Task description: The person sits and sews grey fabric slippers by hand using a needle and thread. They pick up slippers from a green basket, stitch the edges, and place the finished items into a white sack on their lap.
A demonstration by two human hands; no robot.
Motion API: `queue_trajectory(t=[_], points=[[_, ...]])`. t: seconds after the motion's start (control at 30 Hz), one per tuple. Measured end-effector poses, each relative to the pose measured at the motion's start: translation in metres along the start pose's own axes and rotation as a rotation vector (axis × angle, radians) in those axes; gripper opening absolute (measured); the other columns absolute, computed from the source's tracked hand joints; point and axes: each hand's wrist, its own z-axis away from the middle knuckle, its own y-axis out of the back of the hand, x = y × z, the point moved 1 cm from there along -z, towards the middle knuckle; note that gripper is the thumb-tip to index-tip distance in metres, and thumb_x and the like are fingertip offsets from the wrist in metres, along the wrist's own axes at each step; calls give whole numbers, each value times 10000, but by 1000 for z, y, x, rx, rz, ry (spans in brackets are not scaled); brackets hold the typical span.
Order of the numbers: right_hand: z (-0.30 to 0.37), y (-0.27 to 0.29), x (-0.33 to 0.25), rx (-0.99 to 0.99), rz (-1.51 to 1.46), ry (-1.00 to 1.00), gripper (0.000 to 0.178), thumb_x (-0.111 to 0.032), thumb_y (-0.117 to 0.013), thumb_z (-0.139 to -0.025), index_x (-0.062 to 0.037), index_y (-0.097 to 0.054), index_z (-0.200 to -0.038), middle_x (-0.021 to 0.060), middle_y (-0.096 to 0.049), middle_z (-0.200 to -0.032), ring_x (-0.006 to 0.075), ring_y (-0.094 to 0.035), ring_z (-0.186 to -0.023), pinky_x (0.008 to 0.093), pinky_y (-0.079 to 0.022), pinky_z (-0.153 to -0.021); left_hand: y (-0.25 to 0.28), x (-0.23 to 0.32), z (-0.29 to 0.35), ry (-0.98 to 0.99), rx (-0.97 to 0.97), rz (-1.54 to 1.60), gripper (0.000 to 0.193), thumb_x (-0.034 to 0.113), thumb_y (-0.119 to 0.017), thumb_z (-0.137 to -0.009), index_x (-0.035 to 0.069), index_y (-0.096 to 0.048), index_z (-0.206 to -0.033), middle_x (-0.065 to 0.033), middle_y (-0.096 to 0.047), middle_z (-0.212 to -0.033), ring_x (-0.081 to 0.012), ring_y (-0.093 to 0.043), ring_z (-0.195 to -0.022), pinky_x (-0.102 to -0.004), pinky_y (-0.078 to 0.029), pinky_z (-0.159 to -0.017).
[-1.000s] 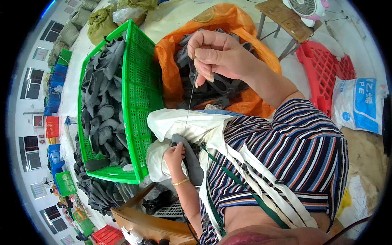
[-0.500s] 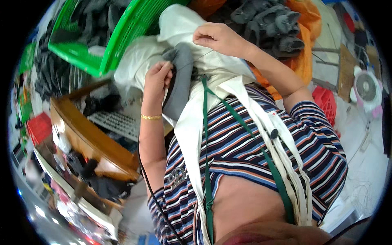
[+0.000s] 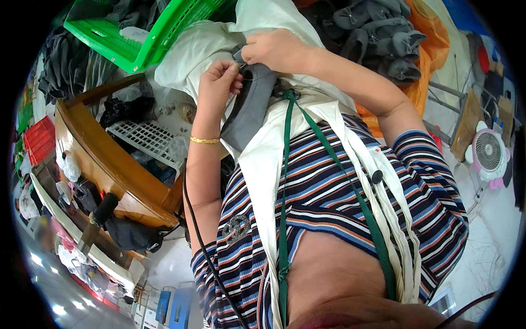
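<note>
A grey fabric shoe [image 3: 253, 104] with a dark inner side lies on the white cloth over my lap. My left hand [image 3: 219, 83] is closed in a pinch beside the shoe's upper edge, and a fine dark thread [image 3: 249, 80] loops from its fingertips across the shoe. Close to it, my right hand [image 3: 278, 50] is curled shut over the shoe's top end. Its fingertips nearly meet those of the left hand; what they pinch is hidden. The white apron cloth [image 3: 192, 52] spreads under both hands.
A green plastic basket [image 3: 143, 55] with dark grey pieces stands at the far left. Several grey shoes [image 3: 378, 35] are piled on an orange sack [image 3: 435, 49] at the far right. A wooden frame [image 3: 109, 164] stands at left; a small fan [image 3: 487, 151] is at right.
My right hand has come down and left, close to my left hand. The thread that was stretched between the hands now hangs in a short loop. The view has shifted slightly.
</note>
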Motion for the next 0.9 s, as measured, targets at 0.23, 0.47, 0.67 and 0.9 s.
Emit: queue_trajectory(t=[0.23, 0.47, 0.67, 0.9], points=[[3, -14, -11, 103, -705, -342, 118, -224, -595, -925, -115, -639, -935, 30, -601, -781, 210, -646, -819, 377, -502, -677, -12, -4, 6, -12, 26, -38, 148, 157, -670, -926, 16, -676, -970, -11, -639, -764, -68, -582, -635, -200, -470, -548], [16, 66, 46, 614, -1545, -602, 53, -50, -550, -912, -89, -554, -948, 22, -554, -686, 147, -576, -596, 290, -514, -556, -12, -6, 5, -226, 138, -378, 160, 149, -683, -893, -2, -709, -939, 9, -631, -732, -61, -566, -650, -219, -465, -612], [54, 94, 111, 1015, -1690, -502, 304, -60, -480, -974, 72, -502, -1246, 128, -611, -944, 223, -630, -862, 484, -402, -1099, -13, 3, 29, -288, 224, -707, 230, 247, -629, -894, 53, -704, -992, -143, -708, -916, -240, -678, -844, -366, -530, -786], [145, 52, 189, 1154, -1831, -755, 183, -58, -484, -1009, -23, -432, -837, 25, -371, -695, 163, -400, -611, 425, -488, -1032, -8, -7, 29, -526, 305, -1018, 173, 284, -615, -863, 125, -681, -850, -102, -675, -798, -319, -663, -764, -447, -526, -667]])
